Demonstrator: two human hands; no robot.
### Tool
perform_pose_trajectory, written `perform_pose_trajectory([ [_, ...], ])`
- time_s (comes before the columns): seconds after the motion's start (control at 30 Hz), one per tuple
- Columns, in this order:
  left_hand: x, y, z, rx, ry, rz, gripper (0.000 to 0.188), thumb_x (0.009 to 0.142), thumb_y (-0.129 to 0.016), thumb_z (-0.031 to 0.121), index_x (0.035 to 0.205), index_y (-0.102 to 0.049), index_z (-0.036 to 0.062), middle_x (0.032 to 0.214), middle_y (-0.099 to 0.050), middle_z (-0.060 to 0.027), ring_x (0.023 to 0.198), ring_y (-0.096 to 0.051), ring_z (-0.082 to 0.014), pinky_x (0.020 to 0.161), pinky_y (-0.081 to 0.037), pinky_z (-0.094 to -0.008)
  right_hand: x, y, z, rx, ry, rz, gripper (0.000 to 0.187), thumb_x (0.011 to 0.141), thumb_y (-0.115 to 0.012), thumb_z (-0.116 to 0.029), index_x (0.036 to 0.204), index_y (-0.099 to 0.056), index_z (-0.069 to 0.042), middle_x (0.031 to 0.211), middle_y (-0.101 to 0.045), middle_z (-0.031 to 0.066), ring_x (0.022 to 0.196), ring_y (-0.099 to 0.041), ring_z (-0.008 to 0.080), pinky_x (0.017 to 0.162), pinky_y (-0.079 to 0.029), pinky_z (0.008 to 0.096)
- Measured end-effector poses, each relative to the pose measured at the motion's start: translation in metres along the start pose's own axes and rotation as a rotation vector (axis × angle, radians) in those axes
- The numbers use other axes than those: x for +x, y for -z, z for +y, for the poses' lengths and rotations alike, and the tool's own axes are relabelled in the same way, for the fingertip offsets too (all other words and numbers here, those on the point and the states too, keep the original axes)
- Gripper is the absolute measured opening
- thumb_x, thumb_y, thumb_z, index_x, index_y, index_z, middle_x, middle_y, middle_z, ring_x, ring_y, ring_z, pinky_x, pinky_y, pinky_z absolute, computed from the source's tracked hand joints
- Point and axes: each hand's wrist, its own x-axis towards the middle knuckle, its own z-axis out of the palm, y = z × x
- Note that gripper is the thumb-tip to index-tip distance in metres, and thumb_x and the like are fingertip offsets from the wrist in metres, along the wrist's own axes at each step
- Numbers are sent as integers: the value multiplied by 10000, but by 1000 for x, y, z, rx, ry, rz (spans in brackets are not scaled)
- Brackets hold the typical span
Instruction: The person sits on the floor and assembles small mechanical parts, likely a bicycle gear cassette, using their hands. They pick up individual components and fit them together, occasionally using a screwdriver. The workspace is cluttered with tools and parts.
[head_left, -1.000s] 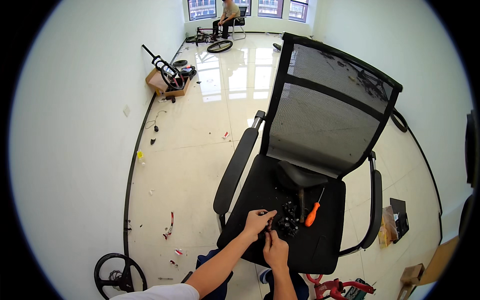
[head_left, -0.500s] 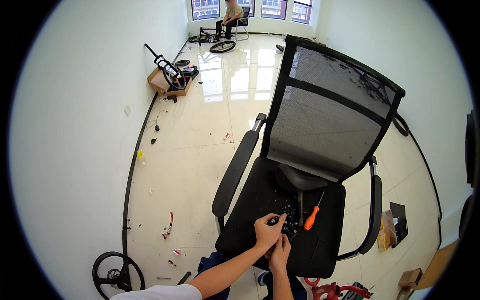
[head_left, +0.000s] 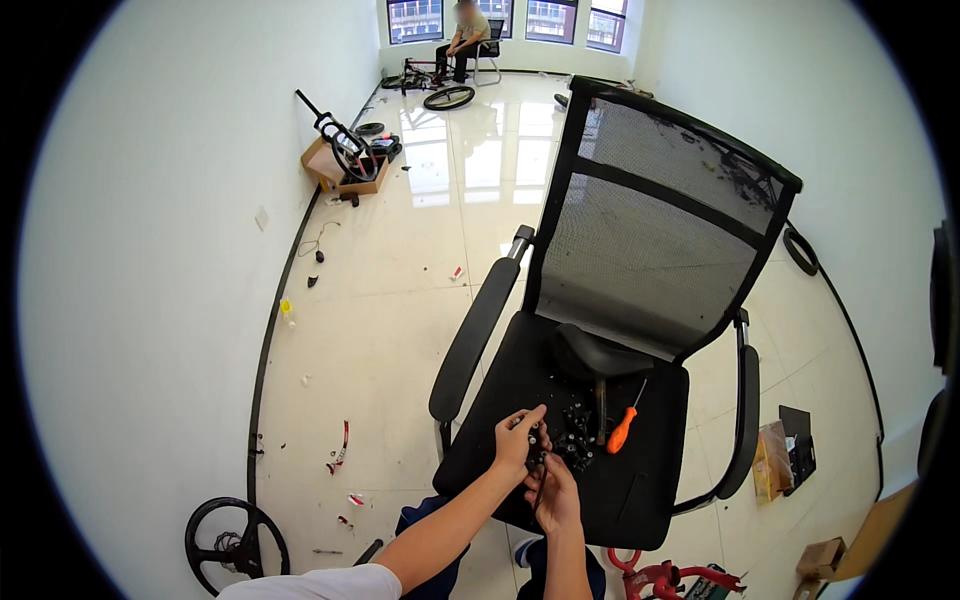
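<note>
Over the front of a black chair seat [head_left: 650, 490], my left hand [head_left: 512, 440] is closed round a small black part with shiny metal spots [head_left: 533, 436]. Just below it, my right hand [head_left: 556, 500] pinches a thin dark piece [head_left: 541, 489], its kind too small to make out. The fingertips of both hands are close together. Right beside them lies a loose heap of small black parts [head_left: 575, 438]. Behind the heap rests a black bicycle saddle [head_left: 592, 355] with its post [head_left: 601, 412] pointing toward me. An orange-handled screwdriver [head_left: 622, 430] lies right of the post.
Armrests [head_left: 474, 345] flank the seat, and a mesh backrest [head_left: 660, 230] rises behind it. A black spoked wheel [head_left: 236, 505] is at the lower left, a red frame part [head_left: 665, 578] below the chair. Far off, a person [head_left: 466, 40] sits near a bicycle wheel [head_left: 449, 98].
My left hand has shifted left, off the heap of black parts, and turned so the part it holds shows more. The right hand has opened slightly away from it, showing the thin dark piece.
</note>
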Motion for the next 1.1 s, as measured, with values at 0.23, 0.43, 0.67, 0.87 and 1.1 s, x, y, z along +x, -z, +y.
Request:
perform_pose_trajectory([
  [0.23,-1,8,-11,-156,74,-124,261,926,-647,268,775,-572,69,791,-613,-75,758,-596,-175,729,-508,-310,-3,10,-6,-373,209,123,262,961,-586,-239,1081,-521,-15,876,-600,89,791,-642,194,590,-584,331],
  [0.43,11,1,-19,150,28,-221,325,984,-540,333,831,-588,51,1011,-631,-98,921,-581,-164,831,-487,-315,8,26,-6,-299,196,67,320,1011,-478,-257,1148,-536,27,1009,-636,110,852,-658,200,735,-579,347],
  [0.67,16,-4,-16,628,-228,-341,190,922,-618,99,1089,-586,14,1041,-643,-101,1032,-586,-150,885,-477,-278,1,28,-27,-259,170,50,359,1011,-485,-312,1099,-542,31,960,-669,168,838,-691,245,709,-581,334],
  [0.87,-14,27,20,1158,-459,-678,496,743,-711,79,1207,-543,36,1177,-551,-116,1098,-561,-224,924,-462,-336,-2,48,-31,-560,172,28,334,942,-611,-230,1045,-524,75,799,-666,179,674,-684,219,626,-573,302],
  [1.1,-31,53,12,1918,-854,-861,467,632,-719,268,1001,-568,24,997,-547,-158,972,-527,-341,826,-412,-427,-9,39,-21,-1144,131,-103,450,885,-687,-319,964,-561,106,701,-646,139,607,-650,172,509,-519,291],
])
